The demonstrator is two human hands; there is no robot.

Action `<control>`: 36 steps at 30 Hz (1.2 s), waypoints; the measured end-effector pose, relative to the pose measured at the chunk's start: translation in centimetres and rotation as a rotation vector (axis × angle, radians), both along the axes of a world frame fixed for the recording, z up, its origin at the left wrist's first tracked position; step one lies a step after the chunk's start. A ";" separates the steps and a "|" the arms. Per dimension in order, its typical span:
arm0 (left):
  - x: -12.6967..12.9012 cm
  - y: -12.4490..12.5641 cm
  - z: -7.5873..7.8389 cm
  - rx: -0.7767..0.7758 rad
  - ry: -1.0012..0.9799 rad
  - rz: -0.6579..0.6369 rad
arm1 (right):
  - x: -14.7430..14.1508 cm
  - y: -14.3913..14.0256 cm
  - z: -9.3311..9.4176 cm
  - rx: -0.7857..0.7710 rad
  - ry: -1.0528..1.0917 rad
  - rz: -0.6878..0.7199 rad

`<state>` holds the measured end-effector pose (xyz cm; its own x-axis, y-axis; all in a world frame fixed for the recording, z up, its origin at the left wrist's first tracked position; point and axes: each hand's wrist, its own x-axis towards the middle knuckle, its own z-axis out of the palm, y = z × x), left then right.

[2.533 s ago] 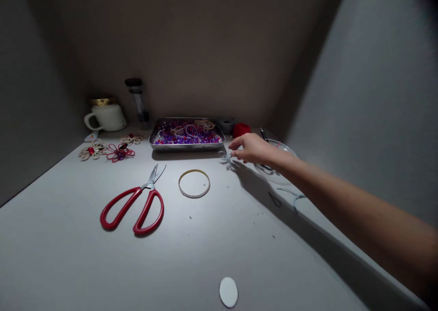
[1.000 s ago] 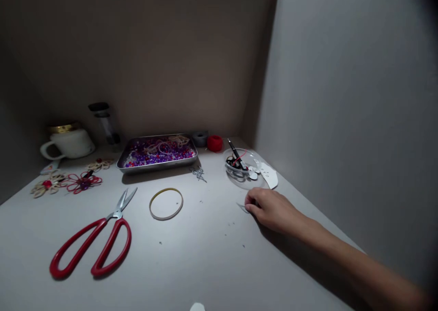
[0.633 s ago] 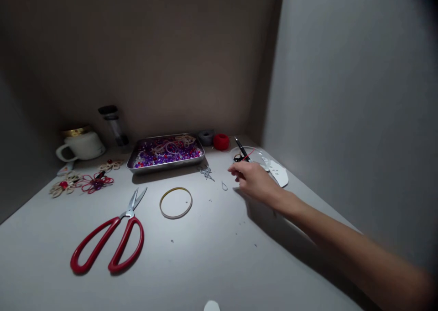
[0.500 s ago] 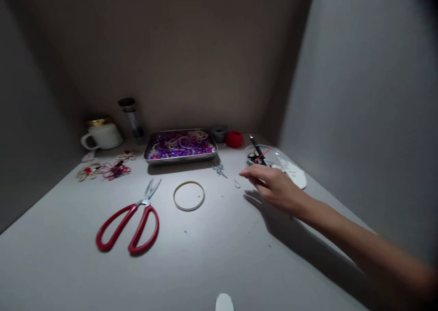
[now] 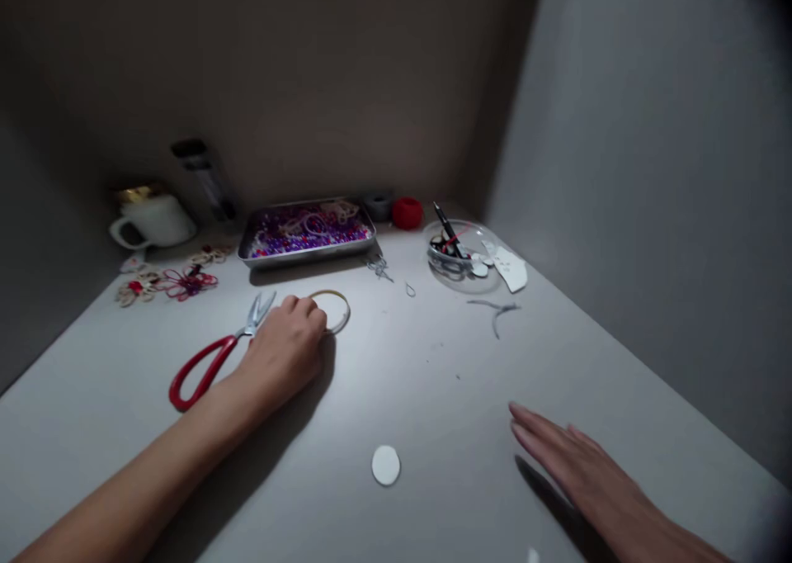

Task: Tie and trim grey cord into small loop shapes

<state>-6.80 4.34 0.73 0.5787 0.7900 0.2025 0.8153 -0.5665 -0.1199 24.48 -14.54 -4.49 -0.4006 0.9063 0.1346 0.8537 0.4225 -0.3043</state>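
Observation:
My left hand (image 5: 285,344) reaches over the scissors (image 5: 214,365) to a thin yellowish hoop (image 5: 345,315). Its fingers curl round the hoop's left side, with the fingertips hidden beneath the hand. The scissors lie with blades apart; one red handle is mostly covered by my left hand. At lower right my right hand (image 5: 575,472) hovers above the table with fingers stretched out and nothing in them. Between my hands, nearer the front, lies a small white oval disc (image 5: 386,466). Pieces of grey cord (image 5: 500,309) rest beyond my right hand.
A metal tray of purple beads (image 5: 309,253) stands at the back, with a red yarn ball (image 5: 407,214) beside it. Farther right is a clear dish (image 5: 433,257) holding a pen. A white mug (image 5: 157,220) and cord flowers (image 5: 186,282) are at left. Walls enclose the table.
My left hand has come into view and reached the hoop. My right hand has drawn back toward the front right, leaving the grey cord pieces in sight. The view has tilted down.

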 end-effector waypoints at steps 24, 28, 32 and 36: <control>-1.7 -1.6 4.7 0.438 -0.892 0.119 | -14.3 20.0 3.6 -0.054 -0.017 0.368; -2.3 -1.8 5.2 0.451 -0.900 0.162 | -16.0 18.9 4.2 -0.053 -0.025 0.520; -2.1 -1.8 5.1 0.421 -0.861 0.134 | -17.4 17.2 3.3 -0.031 -0.034 0.414; -1.7 -1.6 4.4 0.381 -0.819 0.094 | -18.5 19.2 2.4 0.000 -0.046 0.203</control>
